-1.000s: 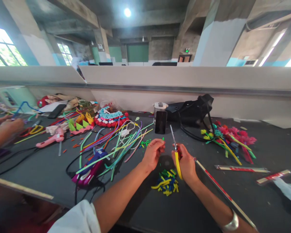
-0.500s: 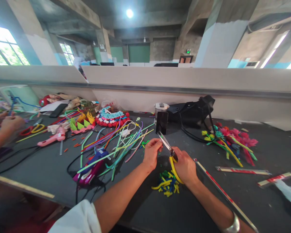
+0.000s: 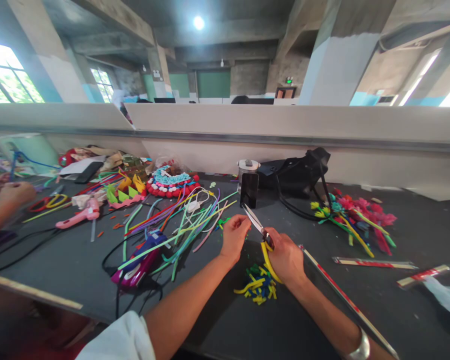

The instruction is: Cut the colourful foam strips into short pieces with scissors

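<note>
Dark table [image 3: 219, 327]. Nearer front edge: pile of yellow, green and blue snippets [image 3: 260, 286]. Between front and back edges: loose coloured strips [image 3: 185, 230], pink flower bundle [image 3: 373, 220]. By back edge: black bag [image 3: 298, 172].

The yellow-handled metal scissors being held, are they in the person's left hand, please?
No, the right hand holds the yellow-handled metal scissors, while the left hand is beside their blades.

We count one upright phone [image 3: 249, 190], one black bag [image 3: 298, 170] and three red-and-white sticks [image 3: 375, 262] right of it, and two pairs of scissors [image 3: 268, 262], one in front of it, another [image 3: 49, 202] well left.
</note>
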Demonstrator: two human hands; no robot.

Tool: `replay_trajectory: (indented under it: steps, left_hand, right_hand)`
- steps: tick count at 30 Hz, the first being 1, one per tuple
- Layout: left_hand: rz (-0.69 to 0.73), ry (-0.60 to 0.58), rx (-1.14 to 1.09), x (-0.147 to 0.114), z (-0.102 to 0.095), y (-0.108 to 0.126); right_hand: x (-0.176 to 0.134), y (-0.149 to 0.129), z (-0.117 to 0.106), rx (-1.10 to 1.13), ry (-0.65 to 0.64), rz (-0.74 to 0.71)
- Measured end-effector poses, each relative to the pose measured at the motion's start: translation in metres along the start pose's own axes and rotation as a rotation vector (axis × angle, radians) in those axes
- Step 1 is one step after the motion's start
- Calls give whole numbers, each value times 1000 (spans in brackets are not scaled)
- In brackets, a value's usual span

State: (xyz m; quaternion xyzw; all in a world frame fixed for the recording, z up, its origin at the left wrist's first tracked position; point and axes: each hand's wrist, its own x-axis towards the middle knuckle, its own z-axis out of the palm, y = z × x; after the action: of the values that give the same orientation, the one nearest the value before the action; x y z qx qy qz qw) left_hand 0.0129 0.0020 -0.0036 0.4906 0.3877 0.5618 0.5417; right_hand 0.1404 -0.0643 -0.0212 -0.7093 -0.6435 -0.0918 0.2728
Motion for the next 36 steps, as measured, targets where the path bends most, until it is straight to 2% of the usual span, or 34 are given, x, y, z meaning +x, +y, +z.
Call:
replay_trajectory:
  steps: [7,15,29,36]
  left_hand:
    - [16,-17,-53,-1,1,-1]
    - [72,-47,10,-1,0,-5]
    - [133,-30,65,1,-2,-4]
    - [172,-67,88,0,-3,-1]
  right_hand:
    - [1,-4,-5,3,-8,-30]
    - [0,-6,-9,-4,-15,-19]
    - [-1,-7,-9,32,-42,6]
    - [-1,-7,-9,28,-35,-7]
